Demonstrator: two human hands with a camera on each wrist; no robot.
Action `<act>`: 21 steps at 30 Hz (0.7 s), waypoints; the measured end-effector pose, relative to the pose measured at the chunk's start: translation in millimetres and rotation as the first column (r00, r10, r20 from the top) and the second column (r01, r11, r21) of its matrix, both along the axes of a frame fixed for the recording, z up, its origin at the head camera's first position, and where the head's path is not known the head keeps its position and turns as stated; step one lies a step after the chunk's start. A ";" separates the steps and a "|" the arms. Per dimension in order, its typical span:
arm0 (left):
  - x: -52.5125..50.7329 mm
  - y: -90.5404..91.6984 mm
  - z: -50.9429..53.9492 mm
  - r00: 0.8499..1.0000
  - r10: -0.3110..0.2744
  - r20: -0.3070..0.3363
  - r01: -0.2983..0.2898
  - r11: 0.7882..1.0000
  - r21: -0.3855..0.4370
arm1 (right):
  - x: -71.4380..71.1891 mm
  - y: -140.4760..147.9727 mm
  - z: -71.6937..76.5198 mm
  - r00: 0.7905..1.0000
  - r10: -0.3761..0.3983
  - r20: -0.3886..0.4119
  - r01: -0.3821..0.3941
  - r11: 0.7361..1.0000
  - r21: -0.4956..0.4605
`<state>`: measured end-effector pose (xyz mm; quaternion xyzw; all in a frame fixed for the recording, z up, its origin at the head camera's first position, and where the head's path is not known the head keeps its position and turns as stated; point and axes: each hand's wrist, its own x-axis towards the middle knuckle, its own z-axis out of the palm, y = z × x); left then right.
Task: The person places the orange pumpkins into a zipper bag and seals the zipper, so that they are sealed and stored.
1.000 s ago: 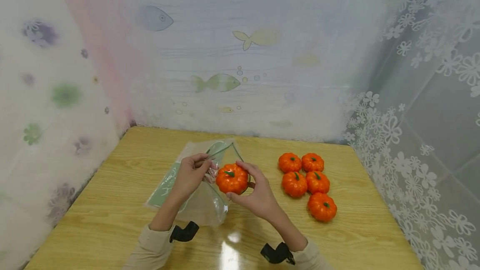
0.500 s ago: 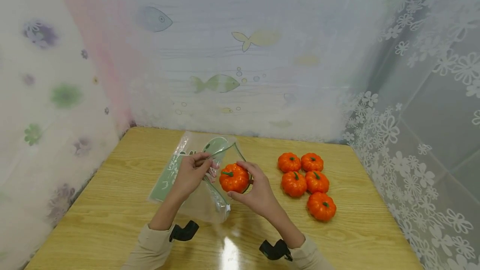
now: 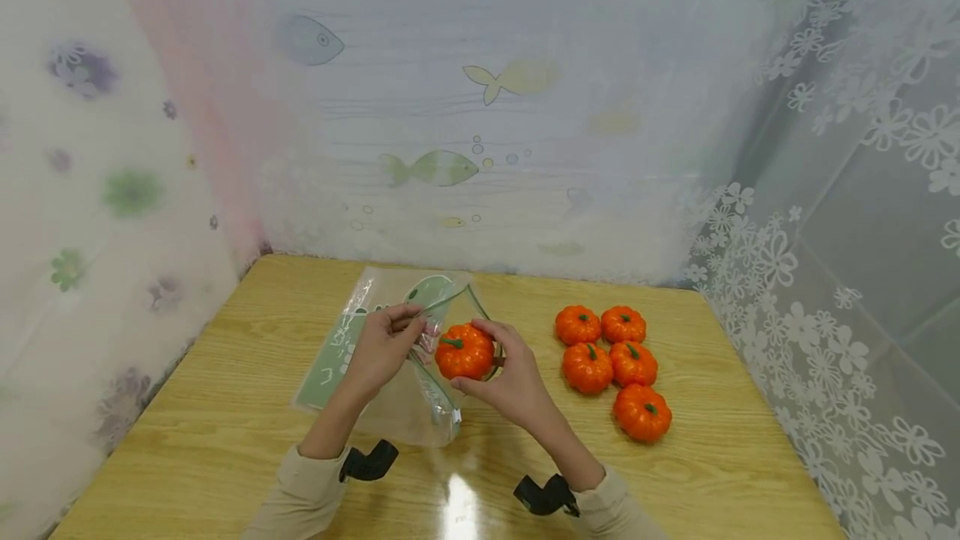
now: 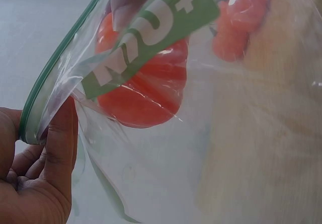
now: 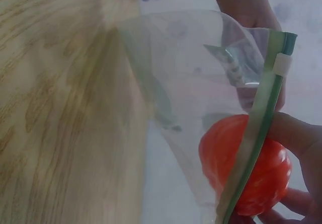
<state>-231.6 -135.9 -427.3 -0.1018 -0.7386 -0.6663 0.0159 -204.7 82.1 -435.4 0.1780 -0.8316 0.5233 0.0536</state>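
One glossy orange, ribbed pumpkin with a green stem (image 3: pixel 465 351) is at the open mouth of a clear plastic zip bag with green printing and a green-edged zip (image 3: pixel 401 423). A person's right hand (image 3: pixel 513 373) holds this pumpkin, thumb on the near side and fingers curled round the far side. The left hand (image 3: pixel 382 348) pinches the bag's edge beside the opening. From the left wrist, the held pumpkin shows through the bag's film; from the right wrist, the zip strip crosses in front of it, and a small white slider (image 5: pixel 283 64) sits on that strip near one end.

To the right of the bag, well apart from it, five matching orange pumpkins (image 3: pixel 633 363) stand close together: four in two rows, the fifth nearer the person. Beneath the bag is a pale wood-grain worktop (image 3: pixel 187 440). Beyond the bag rises a pale bluish covering printed with fish (image 3: pixel 600 107). On the person's side of the bag, each beige sleeve (image 3: pixel 300 490) has a black device (image 3: pixel 369 462) by its cuff.
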 end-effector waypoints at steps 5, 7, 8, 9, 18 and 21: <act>-0.3 0.0 0.6 1.000 -0.014 0.012 0.014 1.000 0.024 | -1.8 -1.3 -1.4 1.000 0.001 -0.012 -0.001 1.000 -0.003; -0.9 0.3 0.0 1.000 -0.014 0.016 0.013 0.999 0.031 | -2.0 -1.7 -1.5 1.000 0.004 -0.014 -0.004 1.000 -0.002; -1.1 0.7 -0.1 1.000 -0.016 0.022 0.015 0.999 0.041 | -2.1 -1.9 -1.4 1.000 0.005 -0.018 -0.005 1.000 0.002; -1.3 0.9 -0.1 1.000 -0.016 0.022 0.015 0.999 0.043 | -2.1 -2.1 -1.2 1.000 0.003 -0.021 -0.003 1.000 0.009; -3.0 0.3 2.9 1.000 0.022 0.004 -0.022 1.000 -0.021 | -4.8 -4.5 0.8 0.999 0.018 -0.026 -0.017 0.999 0.033; -3.4 -0.3 3.2 0.999 0.034 -0.003 -0.035 0.999 -0.031 | -5.2 -4.3 1.2 0.999 0.027 -0.017 -0.026 0.999 0.020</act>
